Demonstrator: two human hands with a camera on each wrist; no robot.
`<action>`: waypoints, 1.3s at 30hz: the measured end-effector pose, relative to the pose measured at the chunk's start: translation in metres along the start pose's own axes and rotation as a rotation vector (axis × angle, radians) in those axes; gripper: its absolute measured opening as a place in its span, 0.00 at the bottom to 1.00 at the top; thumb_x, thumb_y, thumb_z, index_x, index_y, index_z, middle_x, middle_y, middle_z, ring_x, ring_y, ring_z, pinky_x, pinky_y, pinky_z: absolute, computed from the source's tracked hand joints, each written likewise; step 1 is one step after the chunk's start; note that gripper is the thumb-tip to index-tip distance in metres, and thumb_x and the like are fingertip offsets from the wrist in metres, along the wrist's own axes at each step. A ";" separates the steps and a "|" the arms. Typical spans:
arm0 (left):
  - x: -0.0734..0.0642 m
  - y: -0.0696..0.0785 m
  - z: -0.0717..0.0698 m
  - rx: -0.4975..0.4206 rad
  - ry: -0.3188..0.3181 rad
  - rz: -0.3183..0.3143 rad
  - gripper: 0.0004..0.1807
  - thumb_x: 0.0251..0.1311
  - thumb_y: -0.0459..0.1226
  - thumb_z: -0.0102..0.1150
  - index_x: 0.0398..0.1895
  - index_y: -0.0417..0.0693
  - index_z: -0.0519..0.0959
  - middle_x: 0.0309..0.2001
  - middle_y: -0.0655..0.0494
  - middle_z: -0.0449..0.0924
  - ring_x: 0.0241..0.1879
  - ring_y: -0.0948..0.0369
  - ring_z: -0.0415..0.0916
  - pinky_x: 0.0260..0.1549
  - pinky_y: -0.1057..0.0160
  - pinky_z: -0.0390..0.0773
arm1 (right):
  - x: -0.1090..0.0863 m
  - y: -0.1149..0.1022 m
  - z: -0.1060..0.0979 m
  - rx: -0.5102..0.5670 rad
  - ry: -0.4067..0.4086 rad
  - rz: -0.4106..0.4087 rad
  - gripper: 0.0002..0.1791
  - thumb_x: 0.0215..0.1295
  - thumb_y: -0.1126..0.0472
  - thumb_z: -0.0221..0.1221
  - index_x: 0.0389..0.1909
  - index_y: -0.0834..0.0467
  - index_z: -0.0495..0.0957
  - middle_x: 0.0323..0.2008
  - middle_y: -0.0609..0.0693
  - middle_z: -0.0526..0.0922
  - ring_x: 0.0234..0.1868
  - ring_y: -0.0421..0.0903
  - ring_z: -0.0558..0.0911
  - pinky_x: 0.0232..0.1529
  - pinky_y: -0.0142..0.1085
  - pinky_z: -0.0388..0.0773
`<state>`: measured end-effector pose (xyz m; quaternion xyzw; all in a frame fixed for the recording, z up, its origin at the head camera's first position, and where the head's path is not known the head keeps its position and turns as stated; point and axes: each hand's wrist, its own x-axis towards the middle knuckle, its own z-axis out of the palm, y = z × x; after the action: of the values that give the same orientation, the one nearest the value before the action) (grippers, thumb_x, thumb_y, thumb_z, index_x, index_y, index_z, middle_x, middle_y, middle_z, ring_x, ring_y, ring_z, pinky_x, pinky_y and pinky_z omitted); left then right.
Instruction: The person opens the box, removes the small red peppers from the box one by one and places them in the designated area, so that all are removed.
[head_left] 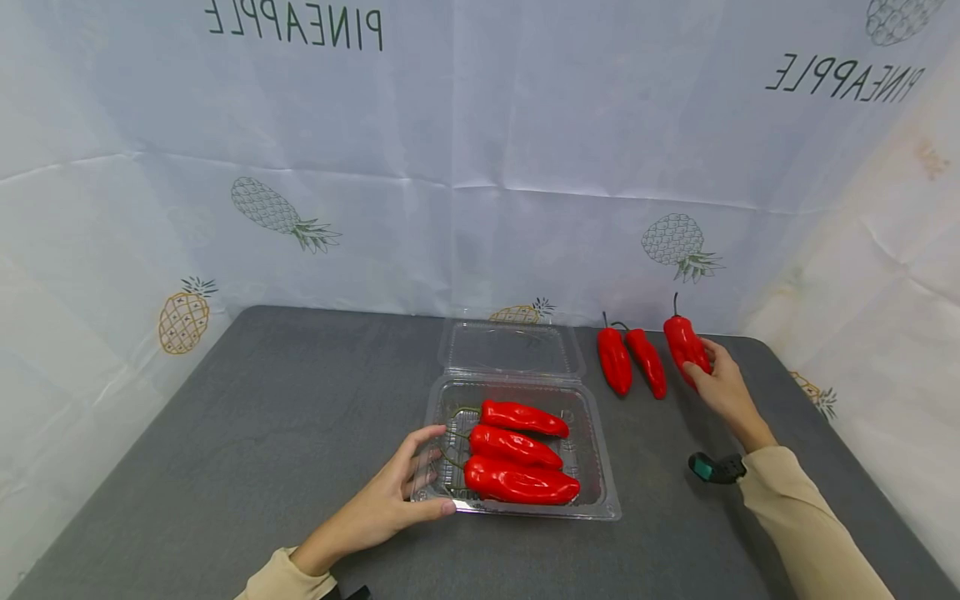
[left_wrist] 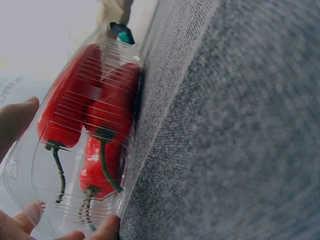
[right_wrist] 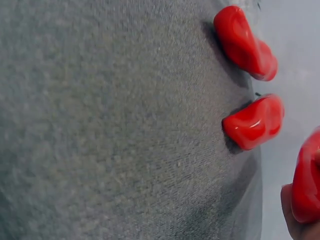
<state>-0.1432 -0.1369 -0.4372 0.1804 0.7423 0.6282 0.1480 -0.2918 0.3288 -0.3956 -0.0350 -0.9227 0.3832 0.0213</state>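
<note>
My right hand [head_left: 722, 387] grips a red pepper [head_left: 681, 337] by its lower end, stem pointing up, at the table's back right. In the right wrist view, a thumb and this pepper [right_wrist: 305, 185] show at the right edge. My left hand [head_left: 382, 500] holds the near left corner of a clear plastic clamshell container [head_left: 600, 467], thumb at the front edge and fingers along the left side. Inside lie a top pepper [head_left: 525, 417], a middle pepper [head_left: 516, 447] and a bottom pepper [head_left: 521, 482], stems to the left. The left wrist view shows them through the ribbed wall.
Two more red peppers, one wider [head_left: 614, 360] and one slimmer [head_left: 648, 362], lie between the container and my right hand. The container's lid [head_left: 512, 348] is folded back toward a pineapple-print cloth [head_left: 450, 125]. A grey table [head_left: 315, 400] lies beneath everything.
</note>
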 end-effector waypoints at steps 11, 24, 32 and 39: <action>0.000 0.001 0.000 -0.002 -0.001 -0.005 0.46 0.60 0.37 0.67 0.75 0.46 0.49 0.78 0.43 0.44 0.75 0.37 0.50 0.69 0.39 0.63 | 0.010 0.011 0.001 -0.064 -0.005 0.061 0.38 0.77 0.56 0.47 0.72 0.78 0.44 0.65 0.79 0.58 0.61 0.72 0.64 0.60 0.64 0.73; 0.000 0.000 0.000 0.005 0.001 -0.002 0.46 0.60 0.38 0.68 0.75 0.46 0.49 0.78 0.43 0.44 0.75 0.37 0.51 0.69 0.38 0.63 | 0.016 0.016 0.008 -0.113 0.049 0.131 0.36 0.74 0.57 0.50 0.70 0.77 0.50 0.63 0.80 0.63 0.61 0.72 0.67 0.63 0.63 0.71; 0.000 0.001 0.000 -0.004 -0.008 0.005 0.46 0.60 0.37 0.68 0.75 0.46 0.48 0.78 0.43 0.44 0.76 0.37 0.50 0.69 0.40 0.64 | 0.016 0.019 0.008 -0.175 0.089 0.144 0.33 0.71 0.57 0.51 0.66 0.77 0.57 0.59 0.79 0.68 0.55 0.71 0.72 0.55 0.60 0.77; 0.000 0.001 -0.001 -0.006 -0.009 -0.002 0.47 0.60 0.36 0.67 0.75 0.46 0.48 0.78 0.43 0.44 0.76 0.38 0.50 0.69 0.40 0.64 | 0.015 0.019 -0.004 -0.240 0.012 0.130 0.32 0.66 0.59 0.50 0.64 0.78 0.61 0.58 0.79 0.70 0.53 0.71 0.75 0.49 0.57 0.81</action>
<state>-0.1431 -0.1376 -0.4362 0.1820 0.7400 0.6293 0.1525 -0.3055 0.3461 -0.4064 -0.0993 -0.9576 0.2703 -0.0023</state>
